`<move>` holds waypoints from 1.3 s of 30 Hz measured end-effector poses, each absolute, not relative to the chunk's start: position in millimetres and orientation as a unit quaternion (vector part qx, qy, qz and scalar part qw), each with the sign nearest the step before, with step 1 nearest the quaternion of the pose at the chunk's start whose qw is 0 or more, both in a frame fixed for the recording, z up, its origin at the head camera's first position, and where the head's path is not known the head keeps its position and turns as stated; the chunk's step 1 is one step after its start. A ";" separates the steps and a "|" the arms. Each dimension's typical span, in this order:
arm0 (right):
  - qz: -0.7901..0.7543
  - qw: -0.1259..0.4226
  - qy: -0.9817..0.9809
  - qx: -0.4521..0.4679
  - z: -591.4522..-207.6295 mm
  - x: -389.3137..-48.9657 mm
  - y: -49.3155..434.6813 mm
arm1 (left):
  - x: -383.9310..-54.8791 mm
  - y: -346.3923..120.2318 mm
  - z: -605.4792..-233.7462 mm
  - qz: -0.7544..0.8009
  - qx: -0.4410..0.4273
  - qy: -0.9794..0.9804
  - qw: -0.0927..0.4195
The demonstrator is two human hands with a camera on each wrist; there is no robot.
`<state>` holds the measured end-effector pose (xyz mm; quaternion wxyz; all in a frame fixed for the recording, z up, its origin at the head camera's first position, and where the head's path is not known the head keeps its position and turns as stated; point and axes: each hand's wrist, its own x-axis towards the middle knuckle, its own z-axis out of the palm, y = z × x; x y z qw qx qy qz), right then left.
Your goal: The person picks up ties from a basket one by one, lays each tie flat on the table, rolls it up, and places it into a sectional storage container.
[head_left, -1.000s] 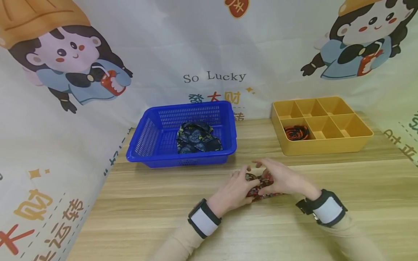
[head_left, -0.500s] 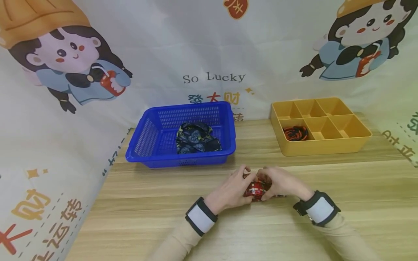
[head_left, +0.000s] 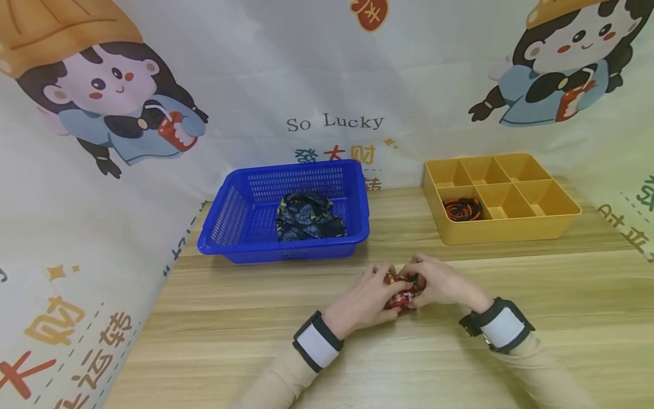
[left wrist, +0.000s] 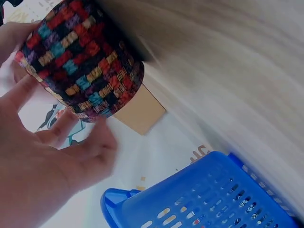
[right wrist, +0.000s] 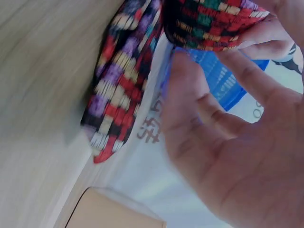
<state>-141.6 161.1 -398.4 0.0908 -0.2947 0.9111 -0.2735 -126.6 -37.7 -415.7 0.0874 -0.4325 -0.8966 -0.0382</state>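
We cup the rolled tie (head_left: 402, 291) between left hand (head_left: 364, 300) and right hand (head_left: 443, 284), fingers curled round it so the coil can't unwind. Its tail (right wrist: 116, 90) hangs loose.

a staged tabletop set, not a lived-in room

we see a light wooden-look tabletop (head_left: 214, 335) hemmed in on three sides by a white printed cloth backdrop (head_left: 255, 68) with cartoon figures, "so lucky" and chinese characters. on it stand only a blue perforated plastic basket (head_left: 235, 227) and a yellow compartmented plastic tray (head_left: 511, 230). we wear black-and-white strapped wrist units (head_left: 317, 343).
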 end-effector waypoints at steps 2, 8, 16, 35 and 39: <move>-0.271 0.093 0.911 -0.295 -400.1 -143.1 162.8 | -124.5 -36.4 -415.6 -0.031 -0.421 -0.903 0.075; -0.291 0.132 0.901 -0.292 -399.8 -150.2 175.5 | -118.9 -31.5 -415.6 -0.040 -0.386 -0.918 0.084; -0.267 0.150 0.932 -0.194 -406.2 -158.1 188.8 | -116.2 -29.8 -416.1 -0.042 -0.361 -0.927 0.091; -0.478 0.152 0.814 -0.293 -393.8 -149.0 173.3 | -134.3 -38.7 -415.3 -0.324 -0.259 -0.910 0.005; -0.355 0.064 0.861 -0.359 -392.6 -137.1 159.1 | -140.8 -46.4 -413.2 -0.409 -0.204 -0.889 -0.041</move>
